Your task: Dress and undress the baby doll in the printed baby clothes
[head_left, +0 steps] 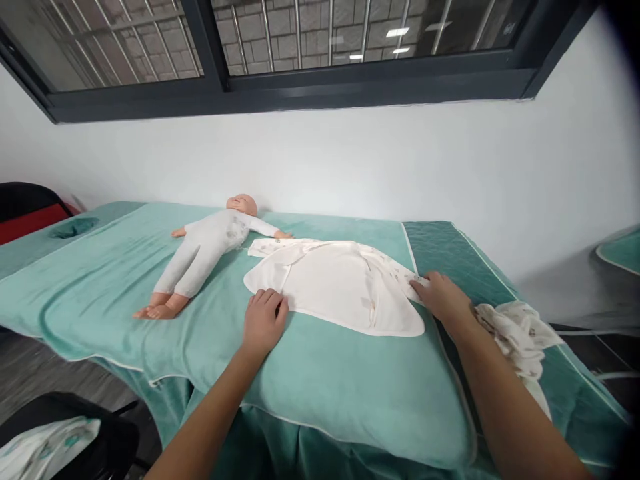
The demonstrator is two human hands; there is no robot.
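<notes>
A white baby garment [335, 280] with a small print on its sleeves lies spread out on a light green sheet [350, 380]. My right hand [443, 297] pinches the end of its right-hand sleeve between thumb and fingers. At the garment's lower left edge, my left hand [265, 320] rests palm down, touching the cloth, with its fingers lying close together. To the left, a baby doll [203, 250] in a white suit lies on its back, arms spread and feet bare. One of the doll's hands nearly reaches the garment's left sleeve.
Crumpled printed cloth [520, 340] lies on the darker green cover [435, 243] at the right. A white wall [340, 160] and a dark-framed window [370, 87] stand behind the bed. At lower left is a black bag or chair [115, 433] with white-green cloth on it.
</notes>
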